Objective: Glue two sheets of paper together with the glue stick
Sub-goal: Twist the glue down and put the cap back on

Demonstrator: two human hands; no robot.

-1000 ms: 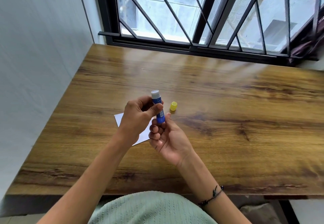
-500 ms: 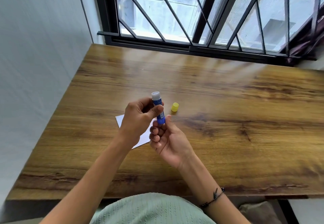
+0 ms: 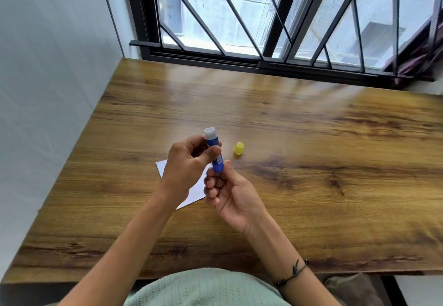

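I hold a blue glue stick (image 3: pixel 214 145) upright above the table, its cap off and its pale tip on top. My left hand (image 3: pixel 185 169) grips its body between thumb and fingers. My right hand (image 3: pixel 227 193) pinches its bottom end with the fingertips. The yellow cap (image 3: pixel 239 148) lies on the table just right of the stick. White paper (image 3: pixel 195 192) lies flat under my hands, mostly hidden; I cannot tell how many sheets.
The wooden table (image 3: pixel 311 162) runs from a white wall (image 3: pixel 48 90) on the left to a barred window (image 3: pixel 263 18) at the back. The front edge is against my body.
Almost nothing has moved. Both hands keep the glue stick in the same place, with only slight shifts of the right fingers at its base.
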